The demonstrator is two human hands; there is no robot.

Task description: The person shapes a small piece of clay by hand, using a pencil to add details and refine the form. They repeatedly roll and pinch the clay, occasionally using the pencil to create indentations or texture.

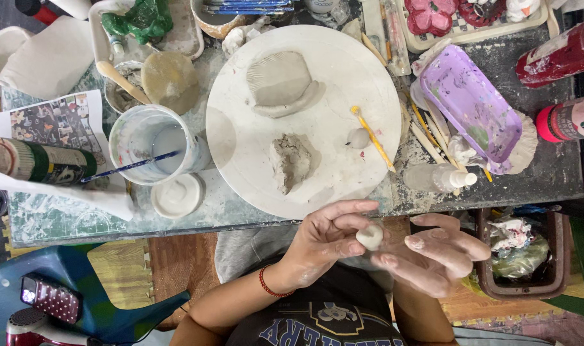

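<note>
Two hands work below my round white board (241,147): the left hand (324,240) pinches a small clay ball (370,236) at the table edge; the right hand (436,253) spreads open beside it, palm partly hidden.

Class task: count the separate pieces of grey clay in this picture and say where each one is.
4: a ribbed slab, a rough lump and a small ball on the round board; a clay ball between the hands. Others may be hidden.
</note>
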